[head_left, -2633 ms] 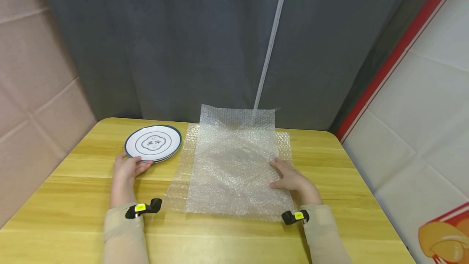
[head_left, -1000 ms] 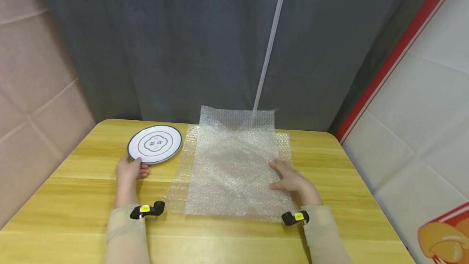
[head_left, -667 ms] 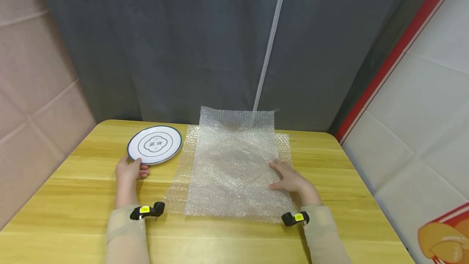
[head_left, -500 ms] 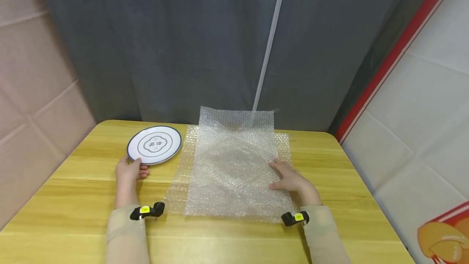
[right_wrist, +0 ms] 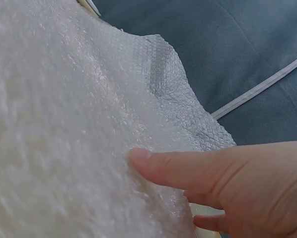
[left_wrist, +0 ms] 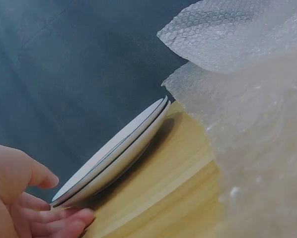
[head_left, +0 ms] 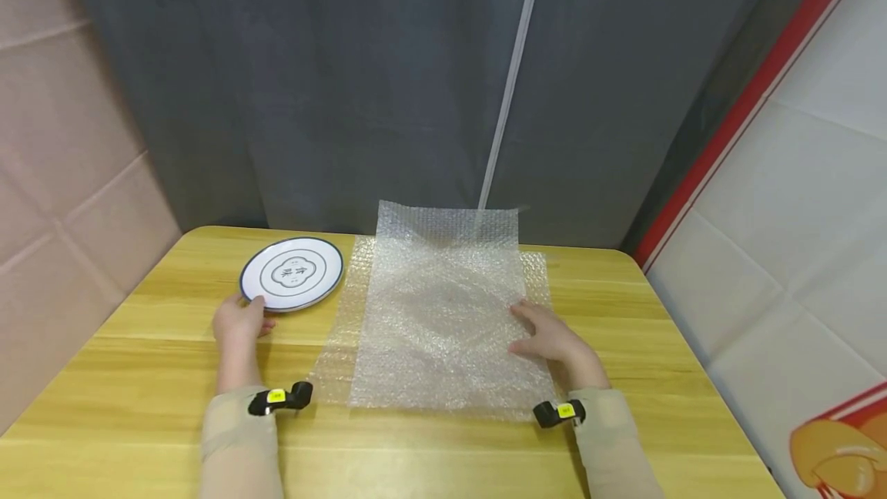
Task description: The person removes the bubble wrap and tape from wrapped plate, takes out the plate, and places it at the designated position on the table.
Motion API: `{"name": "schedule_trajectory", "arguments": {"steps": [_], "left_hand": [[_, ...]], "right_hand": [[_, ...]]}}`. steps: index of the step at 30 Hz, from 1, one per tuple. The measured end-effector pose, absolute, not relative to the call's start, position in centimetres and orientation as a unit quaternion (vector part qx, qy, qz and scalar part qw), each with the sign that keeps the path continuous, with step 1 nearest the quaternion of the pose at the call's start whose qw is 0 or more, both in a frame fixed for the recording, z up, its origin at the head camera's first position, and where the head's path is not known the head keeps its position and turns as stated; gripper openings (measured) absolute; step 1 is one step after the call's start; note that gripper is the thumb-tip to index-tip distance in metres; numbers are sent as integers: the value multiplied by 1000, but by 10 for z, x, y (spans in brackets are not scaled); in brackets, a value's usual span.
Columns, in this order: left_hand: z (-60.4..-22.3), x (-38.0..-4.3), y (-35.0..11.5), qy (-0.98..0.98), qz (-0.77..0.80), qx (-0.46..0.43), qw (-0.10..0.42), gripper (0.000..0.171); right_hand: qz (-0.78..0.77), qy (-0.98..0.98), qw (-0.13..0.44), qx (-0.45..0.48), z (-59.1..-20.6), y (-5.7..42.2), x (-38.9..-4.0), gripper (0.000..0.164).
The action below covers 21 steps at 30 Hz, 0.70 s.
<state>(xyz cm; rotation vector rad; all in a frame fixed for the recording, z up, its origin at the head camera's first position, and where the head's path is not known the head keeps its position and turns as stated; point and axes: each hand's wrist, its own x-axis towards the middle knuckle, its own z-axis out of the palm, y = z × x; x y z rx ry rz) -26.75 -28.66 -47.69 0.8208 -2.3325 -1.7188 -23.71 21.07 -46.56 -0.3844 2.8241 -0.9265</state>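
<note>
Two white plates (head_left: 292, 273) with blue rims lie stacked at the left of the table; the left wrist view shows both edges of the stacked plates (left_wrist: 119, 148). At their near-left rim is my left hand (head_left: 238, 321), fingers low by the edge and thumb apart from the top plate in the left wrist view. Sheets of clear bubble wrap (head_left: 443, 322) are spread in the middle, layered, with the far end standing up. My right hand (head_left: 554, 339) rests on the right side of the wrap, fingers and thumb spread; some fingertips are hidden in the right wrist view.
The wooden table (head_left: 416, 453) ends at a dark grey curtain (head_left: 333, 98) with a pale vertical strip. A light padded wall (head_left: 62, 175) stands on the left, and a white panel with red edging (head_left: 783, 237) on the right.
The top plate has shifted slightly right and lined up over the lower one. My left hand moved right with it, then drew back a little leftward. My right hand stays put.
</note>
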Motion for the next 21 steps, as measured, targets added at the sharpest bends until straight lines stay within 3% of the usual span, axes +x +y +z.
{"name": "schedule_trajectory", "arguments": {"steps": [9, 16, 21], "left_hand": [[-461, -261, -283, -824, -486, 282, 76, 59], [-446, -264, -275, -860, -443, 234, 93, 59], [-443, -271, -265, -893, -406, 160, 108, 61]], "right_hand": [[-424, 901, 62, -70, -469, 215, -240, 67], [-352, 928, -33, -121, -465, 231, -249, 65], [-338, 932, -70, -107, -461, 244, -251, 67]]}}
